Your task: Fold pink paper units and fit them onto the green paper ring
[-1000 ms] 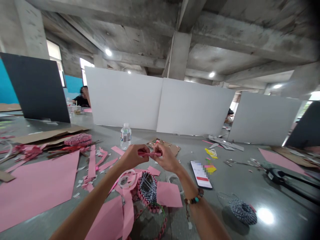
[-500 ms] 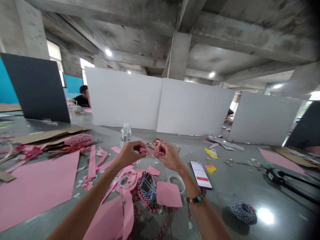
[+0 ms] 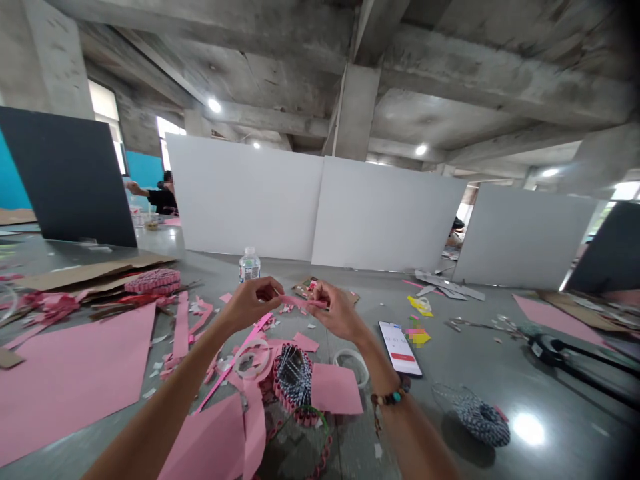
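The left hand (image 3: 253,307) is narrowed to a pinch at one end of a thin, folded strip of pink paper (image 3: 295,302), and the right hand (image 3: 334,311) pinches its other end between thumb and fingers. The strip is held roughly level above the middle of the grey, smooth-topped bench (image 3: 420,413), well back from the near edge. A bracelet of dark beads with one turquoise bead (image 3: 393,398) circles the right wrist.

Below the hands, toward the near edge, lies an oval piece of black-and-white twisted cord with a looped pink paper border (image 3: 294,380). A square of plain pink paper (image 3: 340,391) touches its right side, and a white plastic ring (image 3: 367,375) rests just beyond that square.

Toward the left edge spreads a large, flat pink paper sheet (image 3: 75,380). Toward the right edge are a black-framed smartphone with a lit white screen (image 3: 400,353) (its digits are blurred) and, nearer the near right corner, a rounded bundle of black-and-white cord (image 3: 483,423). A clear plastic bottle (image 3: 249,265) stands upright beyond the left hand.
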